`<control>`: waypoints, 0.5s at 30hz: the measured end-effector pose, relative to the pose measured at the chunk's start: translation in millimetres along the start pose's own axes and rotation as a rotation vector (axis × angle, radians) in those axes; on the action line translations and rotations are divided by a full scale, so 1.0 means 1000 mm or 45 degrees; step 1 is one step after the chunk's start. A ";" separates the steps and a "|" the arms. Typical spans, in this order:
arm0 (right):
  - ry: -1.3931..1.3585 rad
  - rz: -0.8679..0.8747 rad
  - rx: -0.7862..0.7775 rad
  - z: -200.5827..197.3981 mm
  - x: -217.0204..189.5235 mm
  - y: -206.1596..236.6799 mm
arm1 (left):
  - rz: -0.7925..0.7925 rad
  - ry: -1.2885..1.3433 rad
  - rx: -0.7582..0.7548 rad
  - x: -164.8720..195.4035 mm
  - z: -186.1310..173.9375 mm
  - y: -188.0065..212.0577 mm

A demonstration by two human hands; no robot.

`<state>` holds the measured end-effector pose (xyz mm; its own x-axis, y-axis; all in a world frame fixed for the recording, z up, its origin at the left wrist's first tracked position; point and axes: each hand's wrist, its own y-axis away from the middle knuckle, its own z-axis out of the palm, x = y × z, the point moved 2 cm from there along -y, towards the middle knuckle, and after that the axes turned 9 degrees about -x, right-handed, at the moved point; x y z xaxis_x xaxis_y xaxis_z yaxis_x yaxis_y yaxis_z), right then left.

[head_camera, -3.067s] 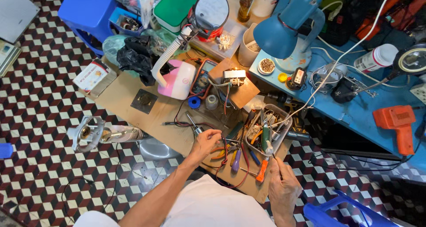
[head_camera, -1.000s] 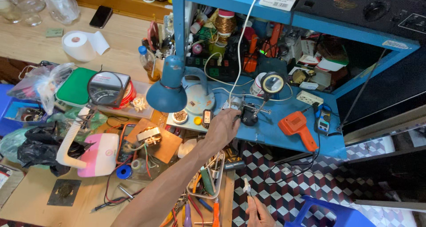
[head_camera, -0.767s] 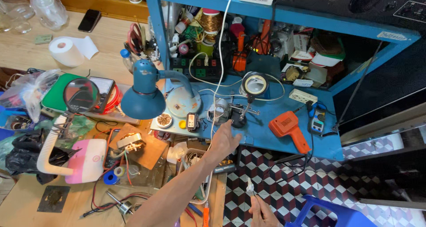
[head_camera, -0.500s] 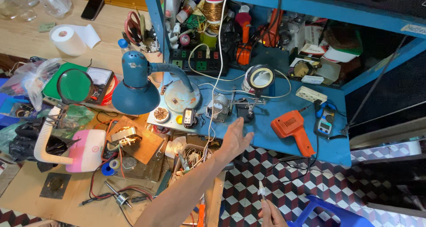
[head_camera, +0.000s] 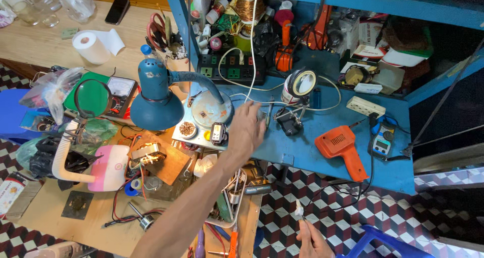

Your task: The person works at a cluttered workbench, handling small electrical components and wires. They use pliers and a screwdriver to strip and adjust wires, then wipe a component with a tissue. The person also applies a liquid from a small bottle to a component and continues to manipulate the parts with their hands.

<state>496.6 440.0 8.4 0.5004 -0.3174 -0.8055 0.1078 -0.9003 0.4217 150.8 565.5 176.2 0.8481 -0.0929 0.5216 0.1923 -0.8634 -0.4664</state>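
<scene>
A: Hands first: where is the left one reaching?

B: The left hand (head_camera: 247,127) is stretching over the blue workbench (head_camera: 302,147), fingers spread loosely and gripping nothing, hovering just beside the small black holder (head_camera: 288,123) and the round base of the blue desk lamp (head_camera: 156,99).

A: And the right?

B: The right hand (head_camera: 313,238) is sitting low at the frame's bottom edge, pinching a small pale piece (head_camera: 298,209) upright between fingertips, over the checkered floor (head_camera: 327,197). The orange soldering gun (head_camera: 343,149) is lying well apart.

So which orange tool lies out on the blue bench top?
The orange gun-shaped tool, lying alone right of the left hand; the other orange tools stand back in the shelf.
</scene>
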 end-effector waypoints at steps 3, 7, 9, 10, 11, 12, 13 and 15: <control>0.022 0.142 0.210 0.012 -0.050 0.027 | -0.169 -0.273 -0.369 -0.017 -0.007 -0.028; -0.099 0.020 0.238 0.012 -0.088 0.040 | -0.403 -0.580 -0.828 -0.025 0.003 -0.045; -0.109 -0.026 0.233 0.013 -0.095 0.041 | -0.554 -0.575 -0.928 -0.029 0.012 -0.057; -0.092 -0.032 0.222 0.013 -0.096 0.041 | -0.630 -0.571 -0.976 -0.033 0.015 -0.058; -0.074 -0.039 0.214 0.013 -0.096 0.042 | -0.633 -0.566 -0.916 -0.036 0.018 -0.059; -0.065 -0.034 0.214 0.013 -0.095 0.042 | -0.634 -0.560 -0.858 -0.039 0.020 -0.059; -0.056 -0.026 0.217 0.013 -0.095 0.044 | -0.631 -0.553 -0.803 -0.040 0.023 -0.058; -0.046 -0.045 0.244 0.010 -0.094 0.047 | -0.607 -0.487 -0.699 -0.043 0.024 -0.051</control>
<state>446.0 424.0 99.7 0.4673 -0.2921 -0.8344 -0.0426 -0.9502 0.3087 116.1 625.9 160.1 0.8651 0.4351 0.2495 0.3897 -0.8963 0.2115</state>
